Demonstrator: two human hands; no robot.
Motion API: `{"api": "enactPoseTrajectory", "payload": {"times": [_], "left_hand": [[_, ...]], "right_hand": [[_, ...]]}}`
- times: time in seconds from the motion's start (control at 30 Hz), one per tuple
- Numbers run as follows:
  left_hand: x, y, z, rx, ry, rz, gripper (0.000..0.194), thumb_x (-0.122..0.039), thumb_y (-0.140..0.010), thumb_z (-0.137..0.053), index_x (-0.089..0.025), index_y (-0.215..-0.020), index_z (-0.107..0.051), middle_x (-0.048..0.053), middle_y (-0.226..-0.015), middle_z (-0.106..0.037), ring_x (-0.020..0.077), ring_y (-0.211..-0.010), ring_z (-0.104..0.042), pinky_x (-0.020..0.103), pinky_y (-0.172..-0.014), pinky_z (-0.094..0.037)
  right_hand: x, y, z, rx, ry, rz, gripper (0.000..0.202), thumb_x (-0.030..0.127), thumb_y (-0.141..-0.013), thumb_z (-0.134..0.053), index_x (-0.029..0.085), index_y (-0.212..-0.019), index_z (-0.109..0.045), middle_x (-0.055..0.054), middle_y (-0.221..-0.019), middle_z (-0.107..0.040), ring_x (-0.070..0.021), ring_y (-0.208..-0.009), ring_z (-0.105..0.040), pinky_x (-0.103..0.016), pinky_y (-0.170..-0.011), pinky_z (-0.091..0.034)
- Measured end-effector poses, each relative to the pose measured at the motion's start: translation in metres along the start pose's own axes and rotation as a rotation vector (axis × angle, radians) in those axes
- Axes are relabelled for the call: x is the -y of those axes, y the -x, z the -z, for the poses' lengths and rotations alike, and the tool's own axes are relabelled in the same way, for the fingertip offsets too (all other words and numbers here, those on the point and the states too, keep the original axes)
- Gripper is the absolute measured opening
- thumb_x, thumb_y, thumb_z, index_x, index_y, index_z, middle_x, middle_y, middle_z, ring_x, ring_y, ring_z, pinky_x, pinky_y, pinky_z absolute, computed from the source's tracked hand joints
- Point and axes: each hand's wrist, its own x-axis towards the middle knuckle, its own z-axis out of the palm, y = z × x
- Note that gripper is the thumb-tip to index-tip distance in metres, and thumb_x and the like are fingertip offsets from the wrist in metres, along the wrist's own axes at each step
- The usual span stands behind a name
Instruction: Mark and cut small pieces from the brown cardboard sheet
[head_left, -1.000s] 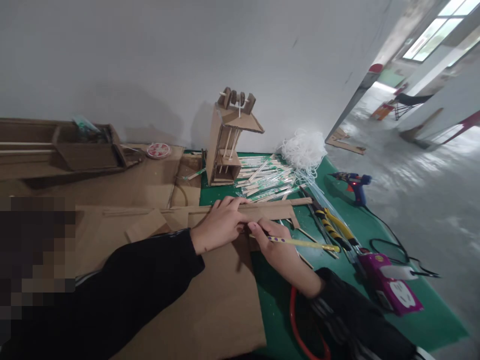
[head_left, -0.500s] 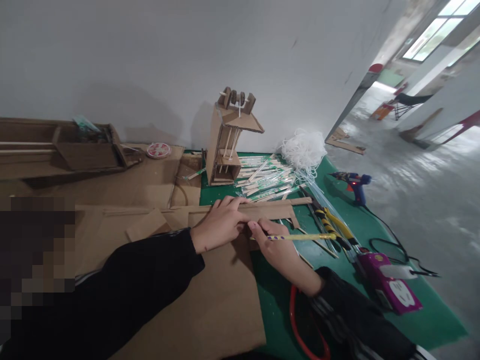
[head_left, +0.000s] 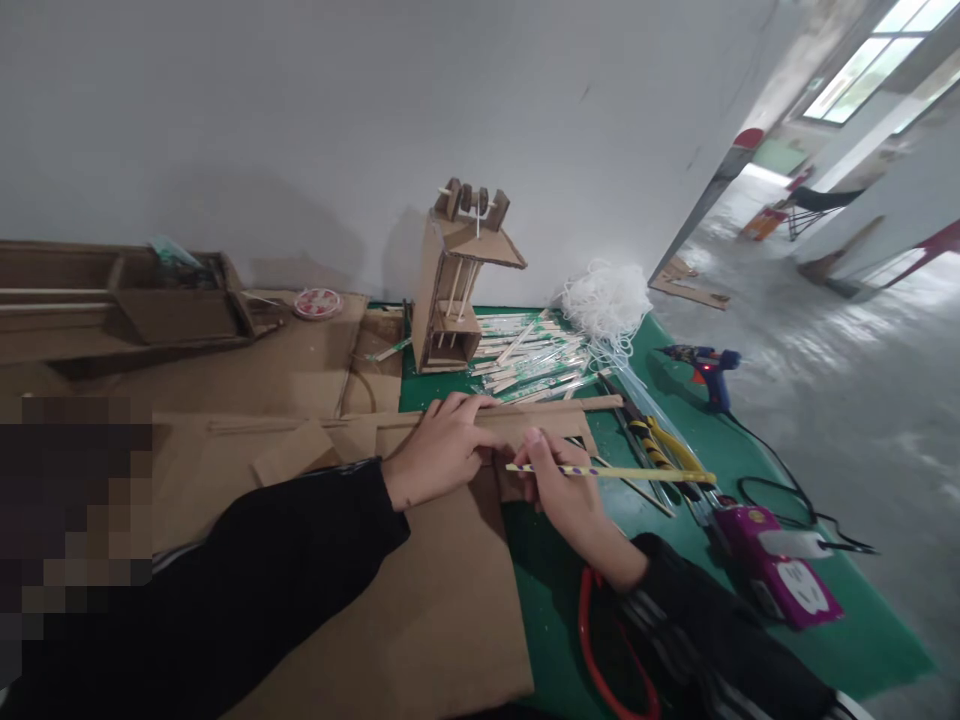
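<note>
Cardboard piece [head_left: 553,421] lies directly in front of the cardboard tower [head_left: 427,300], running out to the tower's right, its near side beside both hands. The left hand [head_left: 442,452], in front of the tower's base, rests palm down on the piece, grasping nothing I can see. Just right of it, the right hand [head_left: 562,490] pinches a yellow patterned pencil [head_left: 637,475] between thumb and fingers. Right of the tower lie wrapped sticks [head_left: 525,365] and white cord [head_left: 606,300]. Compared with the earlier frame, the right hand has slid away from the left, opening a small gap; the pencil has moved right with it, and the left hand looks unmoved.
</note>
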Motion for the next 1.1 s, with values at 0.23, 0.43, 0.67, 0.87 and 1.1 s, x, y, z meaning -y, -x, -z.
{"api": "enactPoseTrajectory", "payload": {"times": [0.23,0.43,0.67,0.87,1.1], "left_hand": [[0.001,0.003,-0.002,-0.094,0.004,0.0,0.038,-0.017,-0.094,-0.05,-0.042,-0.112,-0.072,0.0,-0.141,-0.052,0.0264,-0.125,-0.047,0.046,-0.102,-0.04],[0.0,0.003,-0.004,-0.123,0.008,0.005,0.038,-0.015,-0.092,-0.049,-0.035,-0.117,-0.069,0.0,-0.139,-0.056,0.0261,-0.124,-0.049,0.047,-0.103,-0.041],[-0.002,0.003,-0.002,-0.118,0.014,0.006,0.035,-0.018,-0.094,-0.045,-0.03,-0.119,-0.066,0.001,-0.14,-0.055,0.0254,-0.128,-0.045,0.046,-0.105,-0.039],[0.0,0.004,-0.002,-0.122,0.015,0.05,0.044,-0.006,-0.088,-0.04,-0.027,-0.12,-0.062,0.002,-0.14,-0.055,0.0242,-0.129,-0.046,0.045,-0.103,-0.04],[0.0,0.003,0.0,-0.123,0.012,0.088,0.04,-0.008,-0.089,-0.039,-0.027,-0.115,-0.062,0.003,-0.136,-0.057,0.0244,-0.128,-0.047,0.046,-0.101,-0.04]], "right_hand": [[-0.003,-0.004,0.012,-0.153,-0.381,-0.155,0.061,0.069,-0.093,-0.036,0.019,-0.07,-0.062,0.002,-0.045,-0.056,-0.0121,-0.032,-0.048,-0.023,-0.034,-0.037],[-0.007,-0.004,0.019,-0.201,-0.478,-0.143,0.053,0.065,-0.092,-0.046,0.019,-0.071,-0.064,0.003,-0.047,-0.056,-0.0129,-0.037,-0.05,-0.025,-0.039,-0.04],[-0.008,-0.006,0.021,-0.183,-0.43,-0.114,0.037,0.053,-0.09,-0.057,0.02,-0.077,-0.067,0.003,-0.056,-0.058,-0.0134,-0.05,-0.053,-0.024,-0.049,-0.041],[-0.004,-0.006,0.021,-0.197,-0.37,-0.124,0.039,0.054,-0.09,-0.055,0.02,-0.075,-0.067,0.003,-0.055,-0.057,-0.0142,-0.049,-0.052,-0.025,-0.047,-0.039],[-0.009,-0.009,0.021,-0.26,-0.263,-0.117,0.038,0.051,-0.09,-0.052,0.02,-0.073,-0.067,0.002,-0.056,-0.056,-0.0159,-0.051,-0.053,-0.027,-0.048,-0.041]]}}
